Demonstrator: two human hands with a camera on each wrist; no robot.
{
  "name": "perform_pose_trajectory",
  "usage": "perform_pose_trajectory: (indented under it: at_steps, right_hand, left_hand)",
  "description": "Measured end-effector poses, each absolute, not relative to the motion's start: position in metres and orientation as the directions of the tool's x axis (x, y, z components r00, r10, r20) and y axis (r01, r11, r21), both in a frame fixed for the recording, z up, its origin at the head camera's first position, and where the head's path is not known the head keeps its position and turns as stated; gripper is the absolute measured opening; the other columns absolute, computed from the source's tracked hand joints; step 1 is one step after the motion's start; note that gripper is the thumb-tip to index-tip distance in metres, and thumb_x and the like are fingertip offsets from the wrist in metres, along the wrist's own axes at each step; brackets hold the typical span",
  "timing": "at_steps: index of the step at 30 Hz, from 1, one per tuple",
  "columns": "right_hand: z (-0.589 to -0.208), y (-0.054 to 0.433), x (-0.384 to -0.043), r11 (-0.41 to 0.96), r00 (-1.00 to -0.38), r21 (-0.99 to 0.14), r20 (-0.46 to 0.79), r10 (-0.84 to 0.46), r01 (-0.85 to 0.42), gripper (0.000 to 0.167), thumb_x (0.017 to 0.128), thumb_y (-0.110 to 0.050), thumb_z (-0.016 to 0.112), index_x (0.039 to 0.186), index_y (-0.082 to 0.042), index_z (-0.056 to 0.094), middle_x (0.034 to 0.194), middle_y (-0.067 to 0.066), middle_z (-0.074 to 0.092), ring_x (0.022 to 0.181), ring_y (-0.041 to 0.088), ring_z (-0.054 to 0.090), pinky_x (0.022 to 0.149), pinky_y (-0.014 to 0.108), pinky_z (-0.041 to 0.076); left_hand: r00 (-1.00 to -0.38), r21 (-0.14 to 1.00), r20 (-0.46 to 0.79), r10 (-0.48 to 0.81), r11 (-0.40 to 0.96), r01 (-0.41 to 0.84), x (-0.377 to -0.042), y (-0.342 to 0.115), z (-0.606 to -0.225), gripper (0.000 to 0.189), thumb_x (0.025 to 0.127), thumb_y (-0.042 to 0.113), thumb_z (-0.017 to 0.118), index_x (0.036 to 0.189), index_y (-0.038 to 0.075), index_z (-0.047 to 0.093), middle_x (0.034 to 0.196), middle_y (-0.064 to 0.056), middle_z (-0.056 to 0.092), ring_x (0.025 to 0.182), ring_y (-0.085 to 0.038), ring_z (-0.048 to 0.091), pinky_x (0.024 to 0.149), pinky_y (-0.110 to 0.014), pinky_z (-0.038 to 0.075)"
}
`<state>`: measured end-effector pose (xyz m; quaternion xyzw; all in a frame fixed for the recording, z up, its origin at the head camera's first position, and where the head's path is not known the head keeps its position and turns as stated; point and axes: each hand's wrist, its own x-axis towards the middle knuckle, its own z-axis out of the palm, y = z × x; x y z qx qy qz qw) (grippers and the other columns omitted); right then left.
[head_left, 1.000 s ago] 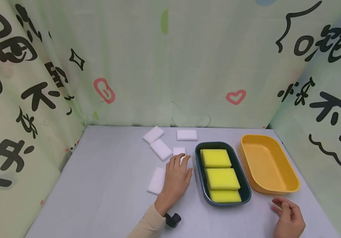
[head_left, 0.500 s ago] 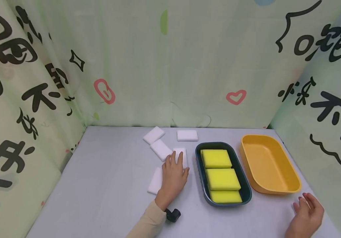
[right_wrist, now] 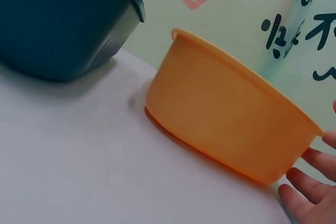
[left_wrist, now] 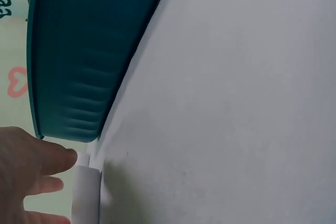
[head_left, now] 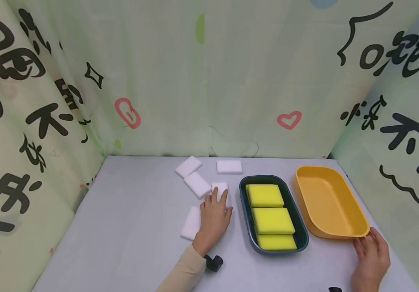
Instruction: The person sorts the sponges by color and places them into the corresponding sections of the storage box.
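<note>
My left hand [head_left: 213, 219] hovers low over a white rectangular sponge [head_left: 219, 187], partly hidden beneath the fingers. In the left wrist view, the thumb and fingers are spread just above a white sponge [left_wrist: 85, 196]; whether they touch it I cannot tell. My right hand [head_left: 371, 256] is at the near right corner of a yellow-orange plastic basin [head_left: 335, 202]. Its loosely extended fingers [right_wrist: 310, 186] touch that corner from outside in the right wrist view. Between the hands stands a dark teal basin [head_left: 243, 207] holding yellow sponges [head_left: 273, 221].
More white sponges lie around the left hand: one under the wrist side [head_left: 191, 223], two touching farther back [head_left: 197, 184], another [head_left: 229, 166] near the back edge. Printed curtains [head_left: 209, 81] enclose the pale table [head_left: 129, 227] on three sides.
My right hand has moved right, then up to the near corner of the yellow-orange basin. The left hand has shifted slightly left and stays over the white sponge.
</note>
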<state>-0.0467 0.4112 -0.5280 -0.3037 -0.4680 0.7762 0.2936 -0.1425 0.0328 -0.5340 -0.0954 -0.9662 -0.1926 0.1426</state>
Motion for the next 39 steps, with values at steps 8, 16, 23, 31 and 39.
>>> perform_pose_trajectory:
  at_steps: [8, 16, 23, 31, 39]
  right_hand:
    - [-0.532, 0.419, -0.063, -0.242, -0.642, -0.965, -0.248, 0.725, 0.100, 0.049, 0.111, -0.023, 0.046, 0.159, -0.029, 0.041, 0.163, -0.009, 0.043, 0.139, 0.003, 0.047, 0.082, -0.001, 0.047]
    - [-0.534, 0.422, -0.068, -0.196, -0.627, -0.961, -0.277, 0.728, 0.197, 0.052, 0.111, -0.025, 0.046, 0.160, -0.035, 0.036, 0.170, -0.011, 0.034, 0.147, -0.001, 0.041, 0.085, -0.003, 0.043]
    - [-0.534, 0.419, -0.065, -0.215, -0.622, -0.966, -0.258, 0.739, 0.144, 0.050, 0.110, -0.019, 0.047, 0.159, -0.030, 0.042, 0.164, -0.010, 0.043, 0.142, 0.001, 0.045, 0.084, -0.003, 0.045]
    - [-0.534, 0.420, -0.063, -0.227, -0.618, -0.965, -0.260, 0.742, 0.134, 0.048, 0.109, -0.017, 0.047, 0.156, -0.030, 0.047, 0.156, -0.014, 0.049, 0.139, 0.000, 0.047, 0.083, -0.003, 0.045]
    - [-0.534, 0.420, -0.064, -0.212, -0.614, -0.964, -0.266, 0.743, 0.162, 0.049, 0.109, -0.018, 0.045, 0.156, -0.032, 0.045, 0.165, -0.013, 0.041, 0.142, -0.001, 0.045, 0.090, -0.002, 0.043]
  left_hand:
    - [-0.922, 0.307, 0.365, 0.130, 0.918, 0.251, -0.146, 0.033, -0.539, 0.044, 0.095, 0.030, 0.077, 0.134, 0.012, 0.067, 0.145, -0.023, 0.057, 0.117, -0.038, 0.059, 0.085, -0.050, 0.054]
    - [-0.925, 0.338, 0.367, 0.098, 0.912, 0.231, -0.150, 0.037, -0.540, 0.045, 0.090, 0.033, 0.083, 0.126, 0.012, 0.069, 0.139, -0.021, 0.057, 0.116, -0.037, 0.060, 0.086, -0.050, 0.053]
    - [-0.931, 0.360, 0.357, 0.079, 0.908, 0.215, -0.153, 0.036, -0.542, 0.047, 0.085, 0.031, 0.087, 0.125, 0.013, 0.070, 0.138, -0.019, 0.056, 0.117, -0.036, 0.060, 0.085, -0.048, 0.052]
    - [-0.933, 0.440, 0.353, 0.073, 0.867, 0.234, -0.151, 0.031, -0.537, 0.043, 0.086, 0.019, 0.086, 0.124, 0.008, 0.070, 0.138, -0.021, 0.055, 0.118, -0.037, 0.059, 0.087, -0.048, 0.054]
    - [-0.939, 0.481, 0.334, 0.084, 0.841, 0.247, -0.149, 0.026, -0.532, 0.041, 0.089, 0.017, 0.083, 0.125, 0.004, 0.069, 0.141, -0.022, 0.055, 0.119, -0.037, 0.059, 0.092, -0.046, 0.055]
